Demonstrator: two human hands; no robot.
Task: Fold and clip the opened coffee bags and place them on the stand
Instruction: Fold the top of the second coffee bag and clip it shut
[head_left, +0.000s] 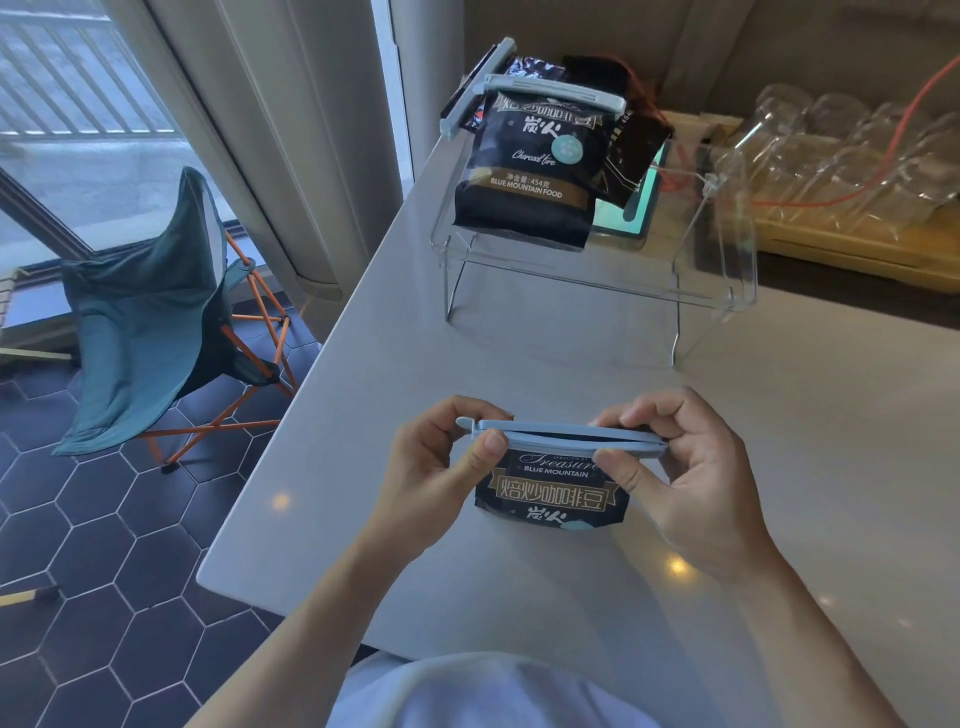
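Observation:
A dark coffee bag (553, 493) stands on the white table (519, 364) in front of me, its top folded under a light blue clip (561, 435). My left hand (436, 478) pinches the clip's left end with thumb and fingers. My right hand (680, 467) pinches its right end, thumb on the front. The clip's two bars still show a thin gap along the middle. On the clear acrylic stand (717, 291) farther back lean two clipped coffee bags, the front one (530, 171) with its own blue clip (556, 93), and another bag (631, 150) behind it.
A teal folding chair (150, 322) with orange legs stands on the hexagon-tile floor at the left. Several clear glasses (841, 156) sit on a wooden tray at the back right, crossed by an orange cable. The table's left edge runs diagonally near my left hand.

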